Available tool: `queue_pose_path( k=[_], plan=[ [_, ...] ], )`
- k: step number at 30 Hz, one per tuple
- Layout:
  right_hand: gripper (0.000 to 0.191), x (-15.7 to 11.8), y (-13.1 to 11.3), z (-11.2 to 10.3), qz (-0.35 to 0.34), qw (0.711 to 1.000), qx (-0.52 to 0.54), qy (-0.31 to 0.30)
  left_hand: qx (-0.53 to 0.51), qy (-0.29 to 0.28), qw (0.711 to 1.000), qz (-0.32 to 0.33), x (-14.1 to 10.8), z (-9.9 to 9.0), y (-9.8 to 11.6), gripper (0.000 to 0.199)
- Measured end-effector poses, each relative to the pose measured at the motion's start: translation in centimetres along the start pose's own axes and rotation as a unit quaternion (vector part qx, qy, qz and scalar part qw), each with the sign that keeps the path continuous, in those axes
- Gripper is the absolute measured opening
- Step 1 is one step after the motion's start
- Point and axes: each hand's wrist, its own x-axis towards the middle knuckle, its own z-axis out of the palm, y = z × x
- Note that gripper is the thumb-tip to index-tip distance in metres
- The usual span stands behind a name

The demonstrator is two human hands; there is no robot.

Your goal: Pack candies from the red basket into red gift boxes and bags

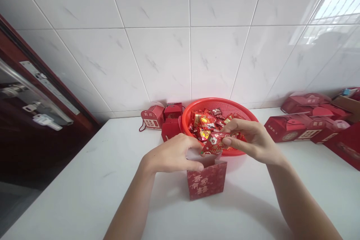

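Note:
My right hand (251,138) pinches a red floral wrapped packet (213,143) between thumb and fingers, just above the open top of a small red paper gift box (207,180). The box stands on the white counter (84,183), printed with pale characters, its pale inner flaps spread open. My left hand (174,153) grips the box's upper edge from the left. Behind both hands sits a round red plastic basket (216,102) heaped with shiny red and gold wrapped sweets (204,123). My hands hide its front part.
Small red gift boxes (152,117) stand left of the basket against the white tiled wall (157,56). Flat red boxes with handles (295,129) lie along the right. A dark door with a metal latch (36,101) rises beside the counter's left edge.

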Motion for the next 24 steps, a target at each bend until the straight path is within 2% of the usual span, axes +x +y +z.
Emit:
queue_pose_path(
  k=[7, 9, 12, 15, 19, 22, 24],
  plan=[
    [0.013, 0.1, -0.3, 0.4, 0.008, 0.992, -0.064, -0.109, 0.102, 0.004, 0.988, -0.119, -0.3, 0.1, 0.6, 0.059],
    [0.012, 0.1, -0.3, 0.9, 0.018, 0.989, -0.051, -0.141, 0.114, 0.005, 0.984, -0.139, -0.3, 0.2, 0.7, 0.06],
    [0.007, 0.1, -0.1, 1.5, 0.025, 0.985, -0.041, -0.167, 0.106, -0.001, 0.985, -0.135, -0.3, 0.2, 0.8, 0.054],
    [0.008, 0.2, -0.1, 1.4, 0.021, 0.987, -0.048, -0.152, 0.088, -0.01, 0.988, -0.128, -0.4, 0.1, 0.7, 0.053],
    [0.016, 0.4, 0.2, -0.1, 0.033, 0.995, -0.066, -0.061, 0.083, -0.011, 0.987, -0.14, -0.5, 0.0, 0.6, 0.056],
    [0.022, 0.8, 1.9, -1.5, 0.073, 0.993, -0.09, -0.018, 0.083, -0.011, 0.986, -0.146, -0.6, 0.0, 0.8, 0.055],
    [0.023, 1.2, 3.6, -2.1, 0.11, 0.985, -0.127, -0.032, 0.083, -0.013, 0.985, -0.151, -0.6, 0.0, 0.9, 0.053]
  ],
)
